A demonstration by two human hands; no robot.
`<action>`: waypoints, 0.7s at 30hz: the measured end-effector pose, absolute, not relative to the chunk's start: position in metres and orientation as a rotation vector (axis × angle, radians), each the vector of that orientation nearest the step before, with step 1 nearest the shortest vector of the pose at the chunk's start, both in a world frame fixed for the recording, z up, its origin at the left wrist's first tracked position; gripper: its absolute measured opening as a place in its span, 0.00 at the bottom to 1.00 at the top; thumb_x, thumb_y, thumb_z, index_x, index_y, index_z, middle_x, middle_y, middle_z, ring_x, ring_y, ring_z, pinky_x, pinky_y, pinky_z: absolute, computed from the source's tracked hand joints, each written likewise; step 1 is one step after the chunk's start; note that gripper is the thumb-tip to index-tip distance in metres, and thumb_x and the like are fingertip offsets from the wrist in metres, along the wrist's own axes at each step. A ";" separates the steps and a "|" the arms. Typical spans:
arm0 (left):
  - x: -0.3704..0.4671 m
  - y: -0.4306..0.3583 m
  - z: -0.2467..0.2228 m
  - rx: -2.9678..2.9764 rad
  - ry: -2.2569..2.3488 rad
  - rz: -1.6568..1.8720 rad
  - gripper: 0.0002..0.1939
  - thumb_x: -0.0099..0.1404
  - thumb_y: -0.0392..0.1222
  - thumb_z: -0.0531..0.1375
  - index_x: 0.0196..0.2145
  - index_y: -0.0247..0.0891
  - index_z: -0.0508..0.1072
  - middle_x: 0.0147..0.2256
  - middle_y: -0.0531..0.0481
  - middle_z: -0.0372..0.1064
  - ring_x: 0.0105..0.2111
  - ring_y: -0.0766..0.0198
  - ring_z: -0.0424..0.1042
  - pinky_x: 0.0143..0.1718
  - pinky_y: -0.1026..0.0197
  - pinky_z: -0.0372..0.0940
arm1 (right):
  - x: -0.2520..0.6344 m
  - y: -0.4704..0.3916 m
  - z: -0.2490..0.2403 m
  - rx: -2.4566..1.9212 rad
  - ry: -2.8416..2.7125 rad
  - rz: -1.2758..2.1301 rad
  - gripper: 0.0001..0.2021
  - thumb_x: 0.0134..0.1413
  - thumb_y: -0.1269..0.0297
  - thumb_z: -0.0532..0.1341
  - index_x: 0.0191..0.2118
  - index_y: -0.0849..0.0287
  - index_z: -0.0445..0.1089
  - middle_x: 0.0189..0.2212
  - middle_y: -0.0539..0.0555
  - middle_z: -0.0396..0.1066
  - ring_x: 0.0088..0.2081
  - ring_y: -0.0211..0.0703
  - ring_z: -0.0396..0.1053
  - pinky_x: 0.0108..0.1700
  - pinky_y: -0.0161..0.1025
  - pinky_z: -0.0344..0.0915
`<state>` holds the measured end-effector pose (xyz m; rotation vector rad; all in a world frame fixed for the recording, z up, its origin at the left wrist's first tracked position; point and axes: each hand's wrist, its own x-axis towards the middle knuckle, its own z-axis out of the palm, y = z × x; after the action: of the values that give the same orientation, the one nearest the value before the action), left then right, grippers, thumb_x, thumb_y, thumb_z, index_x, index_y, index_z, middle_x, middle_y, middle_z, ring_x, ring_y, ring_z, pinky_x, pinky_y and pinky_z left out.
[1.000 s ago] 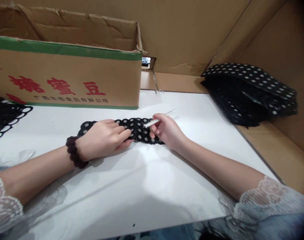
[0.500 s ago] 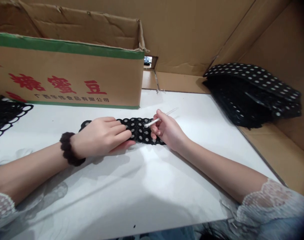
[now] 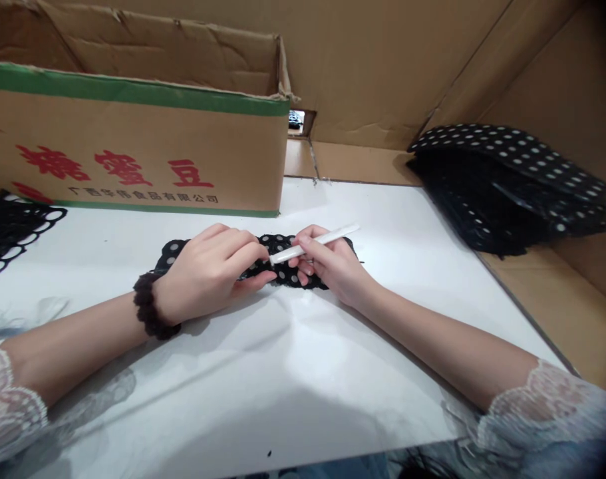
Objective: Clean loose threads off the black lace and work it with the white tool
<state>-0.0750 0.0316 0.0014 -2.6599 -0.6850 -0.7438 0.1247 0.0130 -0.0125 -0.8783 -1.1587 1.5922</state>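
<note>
A black strip of dotted fabric (image 3: 285,274) with pale round spots and a scalloped edge lies across the white table. On its left part rests my left hand (image 3: 215,266), fingers bent over the strip, thumb and forefinger at either side of the tool's tip. A dark fluffy band circles that wrist. My right hand (image 3: 327,259) pinches a slim white pen-like tool (image 3: 287,253) between thumb and fingers. The tool slants down to the left, its tip at the left fingertips. Whether the tip touches the fabric, I cannot tell.
An open cardboard box (image 3: 247,159) with red lettering stands at the back left. Black looped lace (image 3: 13,229) lies at the left edge. A pile of black dotted fabric (image 3: 512,179) sits at the right, against the cardboard wall (image 3: 372,60).
The white tool has swung round and its tip has moved left to my left fingertips. My left hand has shifted slightly right, with its thumb and forefinger now parted around the tip.
</note>
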 end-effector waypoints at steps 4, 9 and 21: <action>-0.075 0.031 0.000 -2.637 -0.712 -0.768 0.06 0.57 0.41 0.57 0.32 0.36 0.67 0.30 0.51 0.67 0.30 0.65 0.65 0.35 0.62 0.61 | 0.126 0.012 -0.011 -0.862 -1.189 1.598 0.09 0.50 0.60 0.58 0.28 0.60 0.60 0.22 0.49 0.67 0.20 0.30 0.55 0.23 0.32 0.61; -0.074 0.030 -0.002 -2.595 -0.763 -0.813 0.04 0.57 0.38 0.57 0.31 0.37 0.66 0.30 0.52 0.68 0.30 0.65 0.66 0.36 0.61 0.61 | 0.127 0.013 -0.014 -0.829 -1.267 1.557 0.10 0.51 0.59 0.58 0.28 0.60 0.59 0.24 0.51 0.69 0.20 0.30 0.58 0.24 0.32 0.61; -0.073 0.029 -0.005 -2.542 -0.734 -0.868 0.02 0.56 0.36 0.57 0.29 0.37 0.66 0.27 0.54 0.69 0.27 0.67 0.64 0.36 0.61 0.62 | 0.123 0.009 -0.016 -0.888 -1.383 1.418 0.09 0.51 0.59 0.58 0.29 0.59 0.60 0.25 0.50 0.70 0.20 0.30 0.60 0.25 0.33 0.59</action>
<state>-0.0725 0.0289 -0.0051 -2.5421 -0.7335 -0.8684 0.1229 0.0091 -0.0164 -0.8881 -1.3829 1.4180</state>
